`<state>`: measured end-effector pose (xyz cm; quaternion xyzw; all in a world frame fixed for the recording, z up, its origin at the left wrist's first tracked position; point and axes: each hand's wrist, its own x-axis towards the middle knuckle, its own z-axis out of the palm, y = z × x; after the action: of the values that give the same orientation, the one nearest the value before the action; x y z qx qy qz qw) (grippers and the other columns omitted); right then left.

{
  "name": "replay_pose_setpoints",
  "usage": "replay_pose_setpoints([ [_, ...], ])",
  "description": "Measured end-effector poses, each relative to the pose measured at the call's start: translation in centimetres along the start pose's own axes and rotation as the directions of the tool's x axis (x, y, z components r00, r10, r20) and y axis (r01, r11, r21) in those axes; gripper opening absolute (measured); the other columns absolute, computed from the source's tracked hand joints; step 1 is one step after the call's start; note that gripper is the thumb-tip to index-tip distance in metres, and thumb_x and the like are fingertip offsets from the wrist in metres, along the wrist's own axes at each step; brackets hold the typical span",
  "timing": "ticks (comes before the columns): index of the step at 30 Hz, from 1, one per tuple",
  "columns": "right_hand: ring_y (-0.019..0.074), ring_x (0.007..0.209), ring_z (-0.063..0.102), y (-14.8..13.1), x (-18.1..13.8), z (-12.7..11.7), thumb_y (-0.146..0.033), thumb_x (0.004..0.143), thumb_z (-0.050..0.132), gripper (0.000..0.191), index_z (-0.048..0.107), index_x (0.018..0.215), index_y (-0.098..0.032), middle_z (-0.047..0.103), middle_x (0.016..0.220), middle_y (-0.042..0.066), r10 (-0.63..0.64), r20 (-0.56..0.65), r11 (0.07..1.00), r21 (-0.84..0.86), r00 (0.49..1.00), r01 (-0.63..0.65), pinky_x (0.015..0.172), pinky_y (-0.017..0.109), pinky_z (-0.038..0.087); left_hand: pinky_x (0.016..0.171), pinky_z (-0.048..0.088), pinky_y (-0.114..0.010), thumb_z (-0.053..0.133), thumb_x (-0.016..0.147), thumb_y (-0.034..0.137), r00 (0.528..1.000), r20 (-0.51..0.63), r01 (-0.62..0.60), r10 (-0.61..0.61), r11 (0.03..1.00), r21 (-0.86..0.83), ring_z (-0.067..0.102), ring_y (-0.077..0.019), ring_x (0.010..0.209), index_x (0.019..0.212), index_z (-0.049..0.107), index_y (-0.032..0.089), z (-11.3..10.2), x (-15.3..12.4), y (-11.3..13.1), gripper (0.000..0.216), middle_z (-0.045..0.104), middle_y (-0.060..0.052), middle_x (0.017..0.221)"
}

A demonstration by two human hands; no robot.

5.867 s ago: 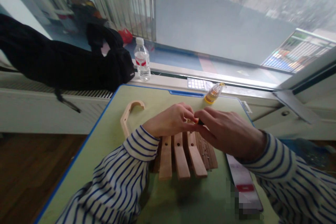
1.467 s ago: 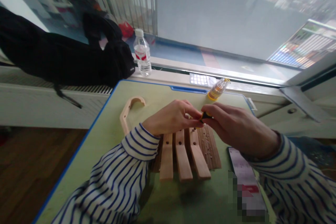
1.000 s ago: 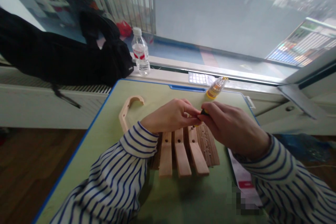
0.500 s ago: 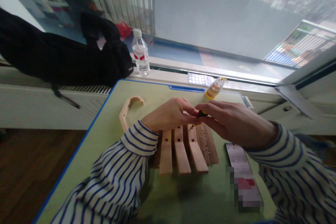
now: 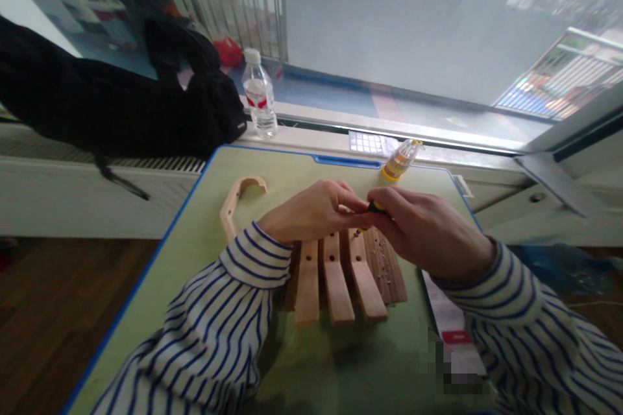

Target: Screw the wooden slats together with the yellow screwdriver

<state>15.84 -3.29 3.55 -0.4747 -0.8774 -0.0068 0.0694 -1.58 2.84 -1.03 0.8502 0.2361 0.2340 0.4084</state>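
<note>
My right hand [image 5: 418,224] is closed around the black and yellow handle of a screwdriver [image 5: 376,207]; its tip is hidden. My left hand [image 5: 316,211] has its fingers pinched against the lower part of the same handle. Below both hands, three pale wooden hooks [image 5: 337,292] lie side by side across a brown wooden board [image 5: 392,272], their far ends covered by my left hand. Screw holes show in them, and a screw stands in the right one under the handle. A loose wooden hook [image 5: 228,211], curved at its top, rests left of my left hand.
Small screws lie on the board's right part. A yellow-based clear bottle [image 5: 402,161] stands at the table's [image 5: 292,168] back edge. A phone [image 5: 450,324] lies under my right forearm. On the sill are a water bottle [image 5: 260,97] and a black bag [image 5: 209,104].
My right hand has turned about the screwdriver handle, its fingers curling in more tightly and its wrist shifting left, over the phone. My left hand has stayed nearly still.
</note>
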Motion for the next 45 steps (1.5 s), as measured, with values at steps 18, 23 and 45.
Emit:
replay_pose_setpoints([
  [18, 0.0136, 0.066, 0.055, 0.4, -0.3, -2.4, -0.039, 0.086, 0.040, 0.032, 0.048, 0.108, -0.018, 0.063, 0.084, 0.005, 0.002, 0.047, 0.999, -0.047, 0.999, 0.001, 0.054, 0.025, 0.030, 0.063, 0.039, -0.021, 0.056, 0.077, 0.036, 0.999, -0.029, 0.025, -0.024, 0.999, 0.038, 0.053, -0.0113, 0.068, 0.088, 0.070, 0.016, -0.2, 0.0, 1.0, 0.027, 0.061, -0.004, 0.075],
  [23, 0.0119, 0.067, 0.054, 0.9, -0.2, -2.9, -0.031, 0.087, 0.038, 0.025, 0.053, 0.104, -0.020, 0.061, 0.087, 0.004, -0.089, 0.104, 0.995, -0.028, 0.991, 0.092, 0.054, 0.025, 0.031, 0.061, 0.039, -0.020, 0.057, 0.076, 0.036, 0.999, -0.024, 0.035, -0.035, 0.999, 0.018, 0.052, -0.0103, 0.066, 0.085, 0.070, 0.016, -0.1, 0.0, 0.9, 0.026, 0.061, -0.003, 0.074],
  [45, 0.0115, 0.064, 0.047, 0.2, -0.2, -0.6, -0.030, 0.089, 0.035, 0.023, 0.050, 0.092, -0.014, 0.056, 0.077, 0.004, -0.029, -0.003, 1.000, 0.008, 1.000, 0.029, 0.053, 0.025, 0.030, 0.057, 0.038, -0.019, 0.052, 0.080, 0.040, 1.000, 0.015, -0.002, 0.002, 1.000, -0.004, 0.051, -0.0105, 0.066, 0.082, 0.070, 0.013, 0.0, 0.1, 0.3, 0.032, 0.058, -0.003, 0.070],
])
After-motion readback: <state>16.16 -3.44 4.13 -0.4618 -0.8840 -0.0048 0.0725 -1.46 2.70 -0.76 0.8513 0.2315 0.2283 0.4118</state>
